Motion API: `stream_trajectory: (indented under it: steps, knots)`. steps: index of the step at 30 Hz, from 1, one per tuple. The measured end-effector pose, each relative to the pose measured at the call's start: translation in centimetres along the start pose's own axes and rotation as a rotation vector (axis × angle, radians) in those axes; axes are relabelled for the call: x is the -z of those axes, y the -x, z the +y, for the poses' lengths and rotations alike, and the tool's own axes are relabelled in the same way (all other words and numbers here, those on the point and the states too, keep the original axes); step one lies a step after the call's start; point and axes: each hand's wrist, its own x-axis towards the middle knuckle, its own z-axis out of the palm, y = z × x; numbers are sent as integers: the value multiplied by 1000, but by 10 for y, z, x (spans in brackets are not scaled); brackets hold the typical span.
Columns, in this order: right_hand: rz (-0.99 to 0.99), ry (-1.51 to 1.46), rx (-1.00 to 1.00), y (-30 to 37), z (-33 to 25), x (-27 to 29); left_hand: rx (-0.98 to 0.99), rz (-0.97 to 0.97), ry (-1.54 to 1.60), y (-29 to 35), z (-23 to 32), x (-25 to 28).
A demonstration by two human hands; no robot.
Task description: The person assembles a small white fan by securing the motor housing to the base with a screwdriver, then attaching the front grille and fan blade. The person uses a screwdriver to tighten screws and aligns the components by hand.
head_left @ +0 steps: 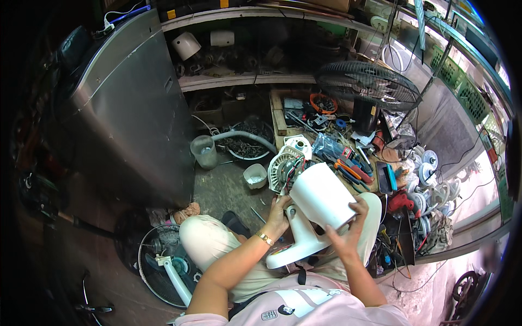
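Note:
Across my lap lies a white fan stand [298, 251], its base toward me and its neck pointing away. My left hand [278, 218] is closed around the upper neck, just below the exposed fan motor [289, 173] with its white slotted front plate. A smooth white motor cover [324, 194], shaped like a cylinder, is tilted over the stand, its far end close beside the motor. My right hand [348, 229] grips the cover's near end, thumb on one side and fingers on the other. Part of the neck is hidden behind the cover.
Ahead, a low wooden bench holds pliers [352, 171], an orange bowl [324, 103] of small parts and a black caged fan [370, 87]. Two pale tubs [255, 176] [204, 152] stand on the floor. A metal cabinet [130, 108] rises left; another fan [168, 266] lies by my left knee.

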Motion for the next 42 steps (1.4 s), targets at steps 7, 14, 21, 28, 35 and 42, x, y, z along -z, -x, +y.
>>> stream_trajectory:
  steps: [7, 14, 21, 28, 35, 42]
  knots:
    - [-48, -191, -154, -34, -24, 12, -119, -64, -26, 9, 7, -17]
    - [-88, 52, 99, -65, -23, 1, -191, -171, -130, 18, 14, -31]
    - [-53, -15, 132, -65, -19, -2, -141, -167, -170, 23, 21, -40]
    - [-74, -30, 172, -63, -12, -2, -103, -166, -210, 22, 24, -37]
    - [-89, 18, 183, -69, -16, 3, -56, -219, -335, 25, 31, -36]
    - [-182, 180, 418, -78, -42, 26, 131, -545, -95, 19, 57, -44]
